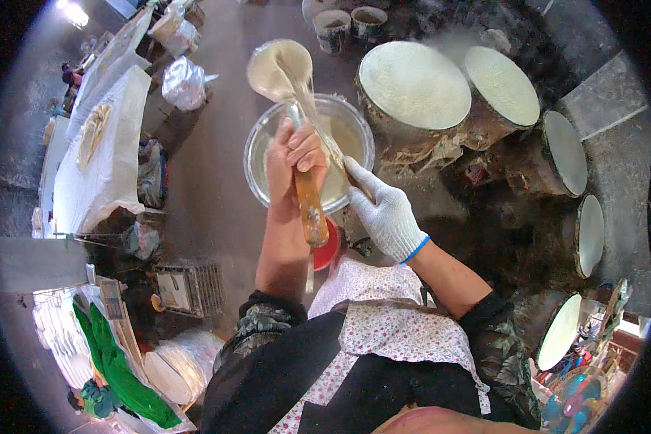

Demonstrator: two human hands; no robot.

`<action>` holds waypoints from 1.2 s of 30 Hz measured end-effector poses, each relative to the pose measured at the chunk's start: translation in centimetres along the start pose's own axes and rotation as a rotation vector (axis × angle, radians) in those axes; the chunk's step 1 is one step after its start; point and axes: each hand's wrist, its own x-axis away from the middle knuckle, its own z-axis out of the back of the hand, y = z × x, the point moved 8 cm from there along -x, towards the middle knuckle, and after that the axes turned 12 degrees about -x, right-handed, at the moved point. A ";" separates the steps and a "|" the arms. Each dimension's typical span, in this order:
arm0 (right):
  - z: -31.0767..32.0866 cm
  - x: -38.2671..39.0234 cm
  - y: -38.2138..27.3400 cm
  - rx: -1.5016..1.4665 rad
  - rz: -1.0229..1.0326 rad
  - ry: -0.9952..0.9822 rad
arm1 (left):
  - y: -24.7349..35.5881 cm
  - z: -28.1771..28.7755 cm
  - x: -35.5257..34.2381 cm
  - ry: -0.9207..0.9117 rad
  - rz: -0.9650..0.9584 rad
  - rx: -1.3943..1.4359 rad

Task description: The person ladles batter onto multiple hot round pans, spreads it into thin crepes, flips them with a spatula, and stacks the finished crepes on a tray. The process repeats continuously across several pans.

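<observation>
Bare, my left hand [300, 152] is closed round the wooden handle of a ladle [267, 72], whose round bowl is coated with pale, creamy liquid. My right hand [387, 213], in a white knitted glove with a blue cuff, grips a long thin tool [334, 150] with a wooden handle. That tool's far end reaches to the ladle's bowl; its exact kind I cannot make out. Beneath both hands stands a round bucket [369, 130] holding similar pale liquid. A red container [328, 253] shows partly behind the ladle handle.
To the right, several round griddles [416, 83] covered in pale batter curve around me on drum-like stoves; steam rises at the far ones. On the left is a white-covered table [116, 166]. Two pails [332, 32] stand ahead. A fan [577, 405] is at the lower right.
</observation>
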 end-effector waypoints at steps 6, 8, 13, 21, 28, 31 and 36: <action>2.5 2.5 -6.1 0.103 0.275 0.056 | 2.0 0.0 3.5 0.152 -0.144 -0.550; 2.9 2.1 -5.9 0.087 0.260 0.083 | 0.8 3.8 3.0 0.257 0.040 -0.134; 3.3 -0.4 -5.3 -0.029 0.384 0.045 | 1.9 7.5 2.1 0.293 0.126 0.394; 11.4 -4.0 -0.4 -0.203 0.090 0.193 | 6.2 5.1 -2.4 0.341 0.040 0.049; 30.7 -2.1 3.5 -0.434 -0.059 0.515 | -8.7 -0.3 -17.1 0.496 -0.217 -1.252; 42.5 2.5 5.2 -0.422 -0.077 0.697 | -22.9 -2.7 -25.9 0.239 0.072 -1.200; 62.8 12.9 9.6 -0.247 -0.213 0.912 | -51.3 -3.4 -37.8 0.274 0.835 0.208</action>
